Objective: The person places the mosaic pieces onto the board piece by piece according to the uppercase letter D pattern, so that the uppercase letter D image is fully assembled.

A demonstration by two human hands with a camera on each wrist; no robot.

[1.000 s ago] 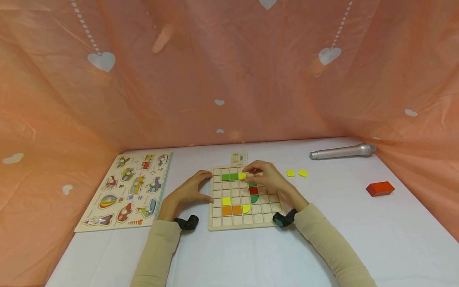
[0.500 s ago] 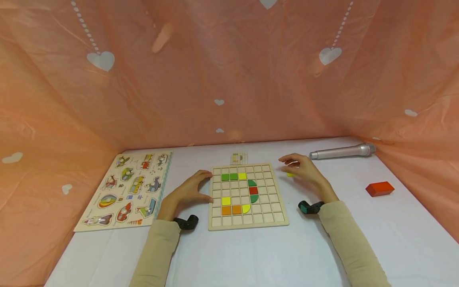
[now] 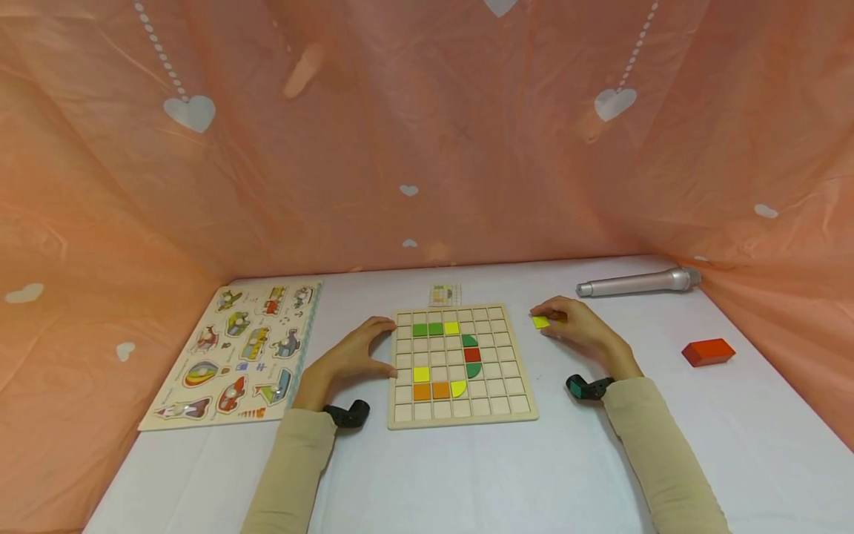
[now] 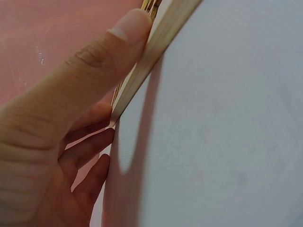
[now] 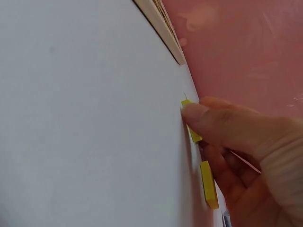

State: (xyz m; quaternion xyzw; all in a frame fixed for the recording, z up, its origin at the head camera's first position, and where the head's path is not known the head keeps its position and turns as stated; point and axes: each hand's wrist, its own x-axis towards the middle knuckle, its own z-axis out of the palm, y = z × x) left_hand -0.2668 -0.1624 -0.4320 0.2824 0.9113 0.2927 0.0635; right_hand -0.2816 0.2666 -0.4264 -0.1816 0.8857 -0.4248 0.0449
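A wooden grid board (image 3: 494, 411) lies flat on the table, holding several green, yellow, orange and red tiles, some square and some rounded. My left hand (image 3: 350, 352) touches its left edge with spread thumb and fingers; the left wrist view shows the thumb (image 4: 130, 28) against the board's rim (image 4: 142, 68). Right of the board, my right hand (image 3: 579, 325) pinches a yellow square tile (image 3: 540, 322) at the table surface. Another yellow tile (image 5: 209, 185) lies beneath that hand, close to its fingers, in the right wrist view; the head view mostly hides it.
A small printed pattern card (image 3: 445, 295) lies behind the board. To the left is a picture peg puzzle (image 3: 220, 356). A silver microphone (image 3: 634, 283) and a red block (image 3: 708, 351) lie at the right. A peach curtain (image 3: 427, 148) stands around the table.
My right hand has left the yellow tile in the board's upper part, moved right and come down on a loose yellow tile. My left hand has stayed at the board's edge.
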